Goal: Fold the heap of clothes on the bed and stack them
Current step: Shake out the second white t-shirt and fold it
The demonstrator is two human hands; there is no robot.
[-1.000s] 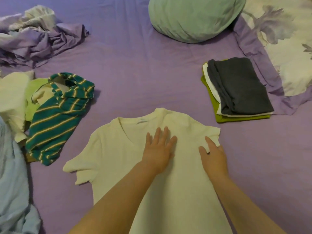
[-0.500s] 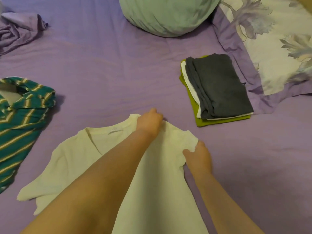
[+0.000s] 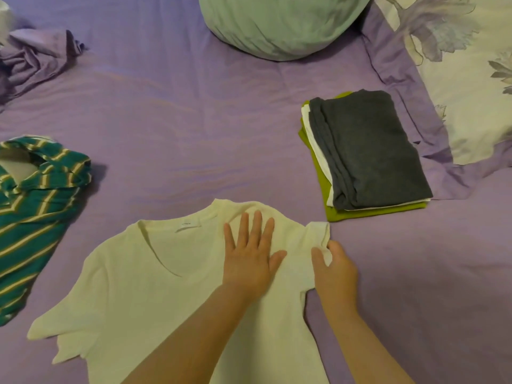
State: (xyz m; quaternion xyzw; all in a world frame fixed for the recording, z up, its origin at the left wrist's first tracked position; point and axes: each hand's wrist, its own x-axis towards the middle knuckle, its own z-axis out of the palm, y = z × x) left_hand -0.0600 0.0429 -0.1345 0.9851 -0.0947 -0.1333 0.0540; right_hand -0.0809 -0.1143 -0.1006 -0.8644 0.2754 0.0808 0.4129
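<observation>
Left hand (image 3: 249, 256) flat, fingers spread, should pin the white T-shirt (image 3: 155, 278) while right hand (image 3: 333, 268), pinching the 3 o'clock sleeve (image 3: 318, 234), folds inward

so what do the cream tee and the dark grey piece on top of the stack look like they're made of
Cream t-shirt: thin, soft knit, probably cotton jersey; matte, lies limp and creases easily. Dark grey garment: thicker-looking heathered knit, matte, with soft rounded folds at its edges. Exact fibre can't be told from the picture.
</observation>
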